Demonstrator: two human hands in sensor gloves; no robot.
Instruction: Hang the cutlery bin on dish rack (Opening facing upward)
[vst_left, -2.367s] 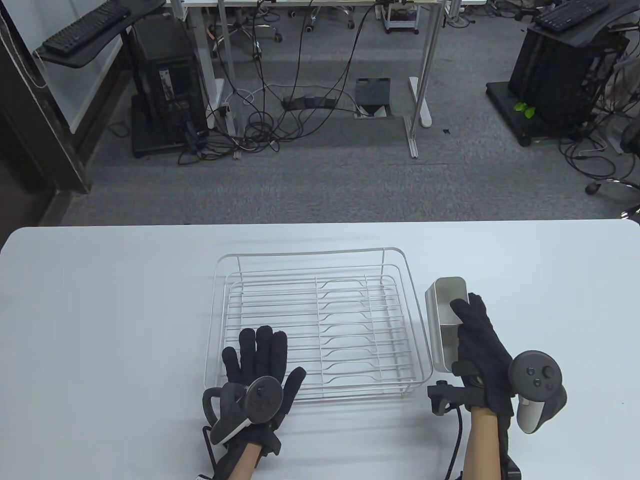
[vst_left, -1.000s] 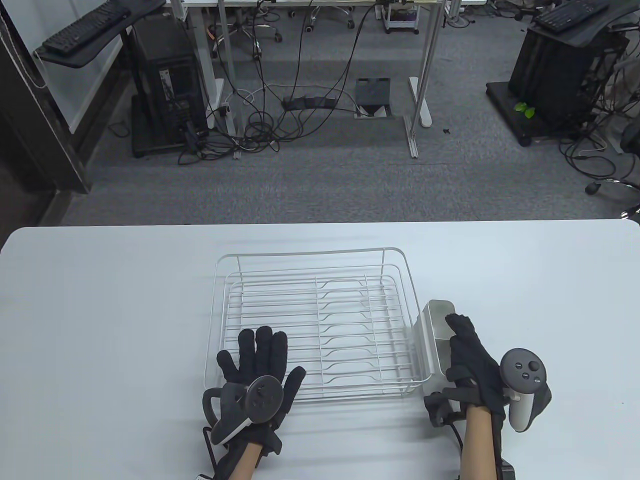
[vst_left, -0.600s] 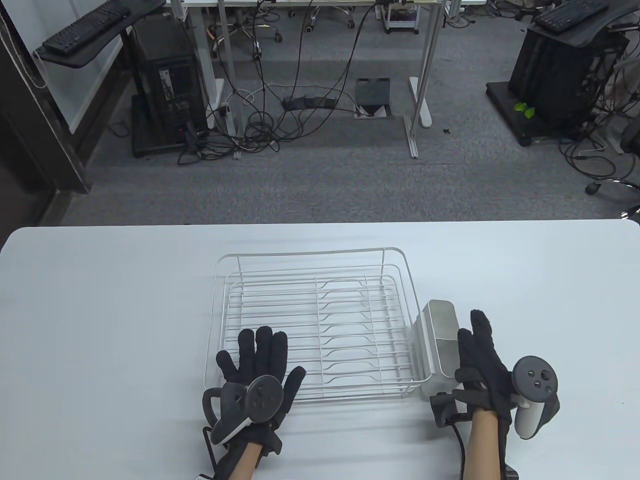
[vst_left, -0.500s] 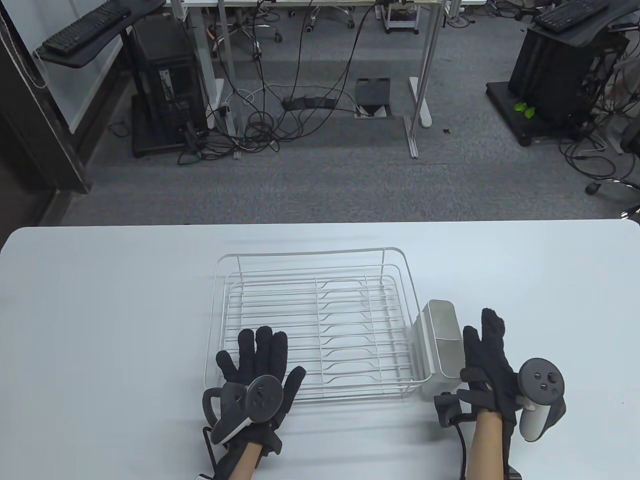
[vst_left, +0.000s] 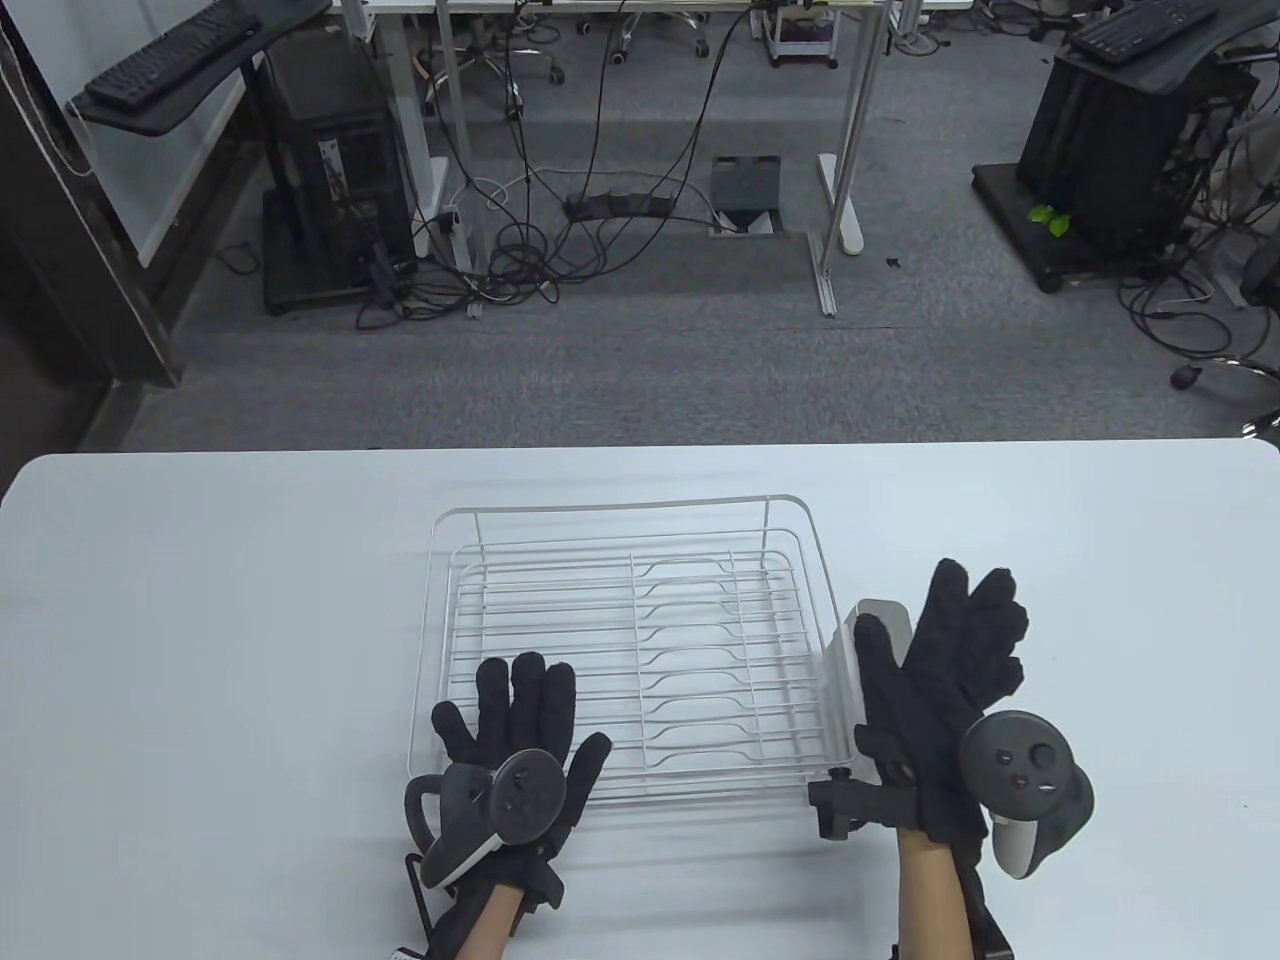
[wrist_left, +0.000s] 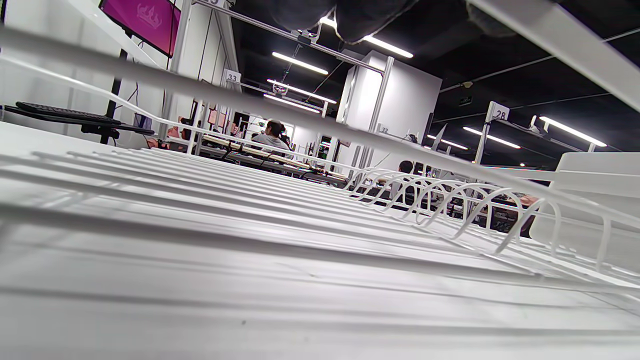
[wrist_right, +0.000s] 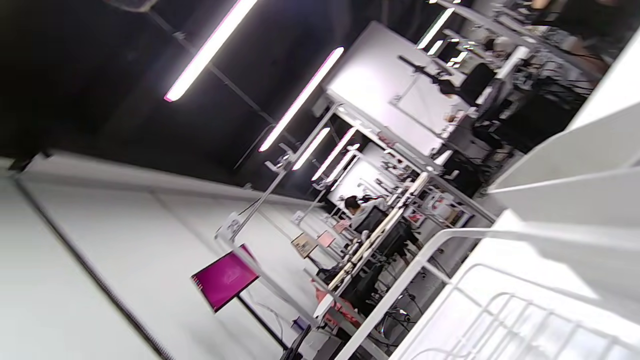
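Cutlery bin against dish rack; right hand spread above; left hand flat, spread.

White table bearing wire dish rack

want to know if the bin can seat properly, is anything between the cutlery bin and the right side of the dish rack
Nothing visible. The cutlery bin already sits against the dish rack at its right rail, with no object between them. The right hand, fingers spread, covers most of the bin from above, so the contact along the rail is partly hidden.
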